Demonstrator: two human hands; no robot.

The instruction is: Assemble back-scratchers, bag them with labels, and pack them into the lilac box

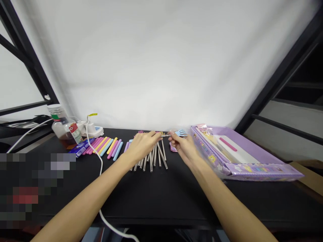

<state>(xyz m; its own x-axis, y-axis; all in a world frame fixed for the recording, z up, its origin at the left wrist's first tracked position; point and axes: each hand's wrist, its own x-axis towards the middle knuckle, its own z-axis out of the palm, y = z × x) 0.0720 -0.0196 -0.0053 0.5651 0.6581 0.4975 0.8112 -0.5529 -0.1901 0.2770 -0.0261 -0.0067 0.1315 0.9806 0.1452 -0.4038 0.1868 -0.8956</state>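
Observation:
A back scratcher (181, 133) with a light blue claw-shaped head and a thin metal rod is held level between both hands. My right hand (185, 148) is closed on it just below the blue head. At the rod's other end, the fingers of my left hand (142, 144) pinch it. Several metal rods (151, 161) lie fanned out on the black table beneath my left hand, with pink and yellow claw heads (141, 131) at their far ends. Part of this pile is hidden by the left hand. Left of it lie pink, yellow, purple and blue handle sleeves (107, 147) in a row.
On the right stands an open purple box (264, 168) with a pink sleeve (228, 144) inside. A jar of brown liquid (66, 129), a blue-purple packet (81, 147) and a white power strip (97, 130) stand at left. A white cable (101, 164) crosses the table.

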